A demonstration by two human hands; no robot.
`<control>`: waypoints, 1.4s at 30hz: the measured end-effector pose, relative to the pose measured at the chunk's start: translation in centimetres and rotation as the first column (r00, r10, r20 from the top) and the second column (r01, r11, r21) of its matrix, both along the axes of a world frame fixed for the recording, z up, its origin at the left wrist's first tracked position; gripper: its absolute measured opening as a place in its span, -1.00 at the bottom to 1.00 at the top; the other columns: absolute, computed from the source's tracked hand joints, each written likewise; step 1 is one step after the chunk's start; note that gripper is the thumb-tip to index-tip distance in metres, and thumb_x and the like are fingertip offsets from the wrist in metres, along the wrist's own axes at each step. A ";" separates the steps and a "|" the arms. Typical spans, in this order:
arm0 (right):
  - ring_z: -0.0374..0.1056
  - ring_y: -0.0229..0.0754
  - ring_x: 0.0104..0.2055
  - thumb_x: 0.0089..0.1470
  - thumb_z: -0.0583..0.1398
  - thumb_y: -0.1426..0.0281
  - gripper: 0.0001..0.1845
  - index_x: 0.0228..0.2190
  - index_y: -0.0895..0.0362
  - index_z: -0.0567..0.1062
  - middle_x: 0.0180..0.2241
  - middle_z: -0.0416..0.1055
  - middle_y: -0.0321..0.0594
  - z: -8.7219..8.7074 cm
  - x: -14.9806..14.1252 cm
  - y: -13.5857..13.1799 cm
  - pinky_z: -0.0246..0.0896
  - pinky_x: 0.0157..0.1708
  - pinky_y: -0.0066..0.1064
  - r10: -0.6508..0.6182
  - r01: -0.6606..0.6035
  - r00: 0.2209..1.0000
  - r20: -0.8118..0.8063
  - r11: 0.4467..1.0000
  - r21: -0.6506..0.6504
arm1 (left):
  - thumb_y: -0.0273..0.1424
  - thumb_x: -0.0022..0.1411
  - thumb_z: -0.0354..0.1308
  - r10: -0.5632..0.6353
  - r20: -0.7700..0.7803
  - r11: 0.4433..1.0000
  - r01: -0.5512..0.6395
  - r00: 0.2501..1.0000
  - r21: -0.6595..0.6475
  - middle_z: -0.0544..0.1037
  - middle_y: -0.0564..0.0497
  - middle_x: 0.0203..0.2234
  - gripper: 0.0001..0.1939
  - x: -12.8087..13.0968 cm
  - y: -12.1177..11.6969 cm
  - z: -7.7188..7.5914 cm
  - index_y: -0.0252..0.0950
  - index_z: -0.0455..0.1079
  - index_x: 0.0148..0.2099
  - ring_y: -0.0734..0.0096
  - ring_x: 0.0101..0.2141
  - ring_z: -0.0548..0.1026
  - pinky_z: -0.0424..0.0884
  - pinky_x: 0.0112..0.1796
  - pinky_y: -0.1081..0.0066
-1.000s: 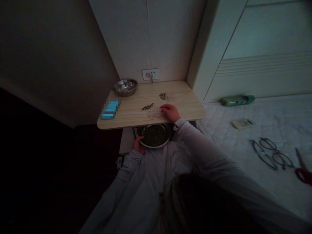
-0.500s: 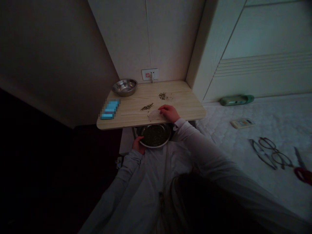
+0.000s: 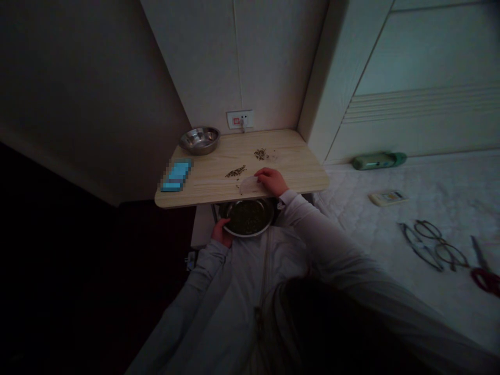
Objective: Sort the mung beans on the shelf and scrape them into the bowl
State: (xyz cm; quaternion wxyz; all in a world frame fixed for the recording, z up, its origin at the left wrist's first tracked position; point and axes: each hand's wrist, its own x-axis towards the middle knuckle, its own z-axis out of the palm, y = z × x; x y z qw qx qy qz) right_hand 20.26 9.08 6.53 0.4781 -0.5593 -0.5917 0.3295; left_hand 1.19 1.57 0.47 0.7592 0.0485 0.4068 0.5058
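My left hand (image 3: 222, 233) grips the rim of a steel bowl (image 3: 247, 217) filled with small dark grains, held just under the near edge of a small wooden table (image 3: 297, 172). My right hand (image 3: 272, 180) rests on the tabletop with its fingers closed on a small pale card (image 3: 247, 184) that lies flat near the edge. Two little heaps of dark grains lie on the table, one heap (image 3: 236, 171) just beyond the card and another heap (image 3: 261, 153) farther back.
An empty steel bowl (image 3: 199, 139) stands at the table's back left, a blue phone (image 3: 176, 174) at its left edge, a wall socket (image 3: 239, 119) behind. On the bed to the right lie a green bottle (image 3: 377, 160), a remote (image 3: 388, 197), two pairs of glasses (image 3: 433, 244) and scissors (image 3: 484, 271).
My right hand and the card have shifted slightly left along the table edge. The left hand and the bowl have stayed put.
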 end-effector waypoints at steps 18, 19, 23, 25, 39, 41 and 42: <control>0.22 -0.33 -0.51 -0.23 0.04 0.45 -0.82 -0.53 0.17 0.43 -0.63 0.31 -0.37 0.1 0.1 0.0 0.12 -0.40 -0.45 -0.049 0.048 0.997 0.052 0.999 0.022 | -0.58 -0.12 -0.03 0.000 0.012 1.000 0.000 1.000 0.005 0.56 -0.03 -0.49 -0.67 0.1 -0.2 0.3 -0.35 0.41 -0.26 0.24 -0.17 0.42 0.33 -0.13 0.29; 0.21 -0.33 -0.51 -0.23 0.04 0.45 -0.82 -0.54 0.17 0.43 -0.63 0.31 -0.37 0.1 0.1 0.0 0.12 -0.40 -0.46 -0.048 0.046 0.997 0.056 0.999 0.022 | -0.58 -0.12 -0.03 0.001 0.010 1.000 -0.002 1.000 0.005 0.56 -0.02 -0.49 -0.67 0.1 -0.2 0.2 -0.34 0.41 -0.25 0.24 -0.17 0.42 0.32 -0.13 0.29; 0.21 -0.33 -0.51 -0.22 0.03 0.44 -0.83 -0.56 0.18 0.42 -0.64 0.29 -0.37 0.2 0.1 -0.1 0.11 -0.41 -0.46 -0.049 0.048 0.997 0.056 0.999 0.019 | -0.57 -0.11 -0.04 -0.006 0.002 1.000 0.006 1.000 -0.013 0.56 -0.03 -0.50 -0.67 0.0 -0.2 0.4 -0.36 0.40 -0.25 0.22 -0.18 0.42 0.31 -0.12 0.26; 0.20 -0.33 -0.52 -0.22 0.03 0.44 -0.83 -0.55 0.18 0.42 -0.64 0.29 -0.37 0.1 0.0 -0.1 0.10 -0.42 -0.47 -0.043 0.042 0.998 0.042 0.999 0.018 | -0.57 -0.10 -0.05 -0.010 0.002 1.000 0.010 1.000 -0.017 0.56 -0.05 -0.51 -0.68 0.1 -0.2 0.6 -0.37 0.40 -0.25 0.22 -0.18 0.42 0.31 -0.11 0.25; 0.28 -0.31 -0.45 -0.17 0.05 0.40 -0.75 -0.38 0.18 0.42 -0.52 0.38 -0.30 -1.1 0.5 1.1 0.18 -0.30 -0.39 -0.047 0.051 0.997 -0.056 0.996 0.072 | -0.58 -0.13 -0.04 -0.009 0.028 1.000 0.009 1.000 0.022 0.55 -0.03 -0.50 -0.69 0.1 -0.2 0.4 -0.34 0.42 -0.30 0.24 -0.18 0.42 0.30 -0.11 0.27; 0.28 -0.32 -0.45 -0.16 0.05 0.39 -0.75 -0.38 0.17 0.42 -0.52 0.39 -0.30 -1.1 0.6 1.1 0.18 -0.30 -0.39 -0.051 0.055 0.997 -0.054 0.996 0.068 | -0.58 -0.14 -0.04 -0.008 0.024 1.000 0.007 1.000 0.018 0.56 -0.04 -0.49 -0.68 0.1 -0.3 0.5 -0.34 0.42 -0.29 0.23 -0.17 0.42 0.30 -0.11 0.26; 0.28 -0.32 -0.45 -0.16 0.05 0.39 -0.75 -0.38 0.17 0.42 -0.52 0.39 -0.30 -1.1 0.5 1.1 0.18 -0.30 -0.39 -0.057 0.060 0.997 -0.053 0.996 0.066 | -0.58 -0.15 -0.04 -0.006 0.017 1.000 0.006 1.000 0.013 0.56 -0.04 -0.49 -0.67 0.1 -0.3 0.5 -0.35 0.42 -0.29 0.22 -0.17 0.42 0.30 -0.11 0.26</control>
